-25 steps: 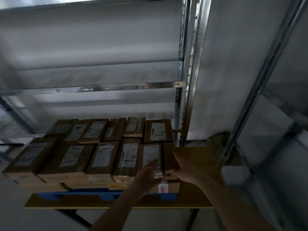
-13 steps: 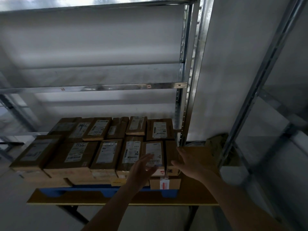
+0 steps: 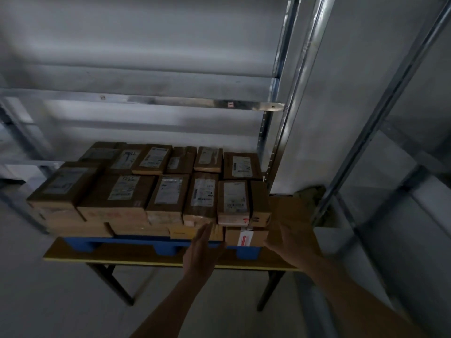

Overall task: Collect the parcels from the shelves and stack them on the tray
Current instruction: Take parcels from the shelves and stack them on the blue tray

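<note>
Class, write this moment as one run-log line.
left hand: open, empty | right hand: open, empty | parcels: stacked on blue tray

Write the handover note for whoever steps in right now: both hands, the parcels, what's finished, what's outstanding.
Left hand: open, fingers straight, holding nothing, just in front of the stack.
Right hand: open, empty, near the stack's right front corner.
Parcels: many cardboard boxes packed in rows and layers on the blue tray, which sits on the wooden table.
Shelves: the metal levels in view hold no parcels.
Done: visible stacking looks complete.
Left: check shelves outside this view for remaining parcels; straighten the stack if needed.
</note>
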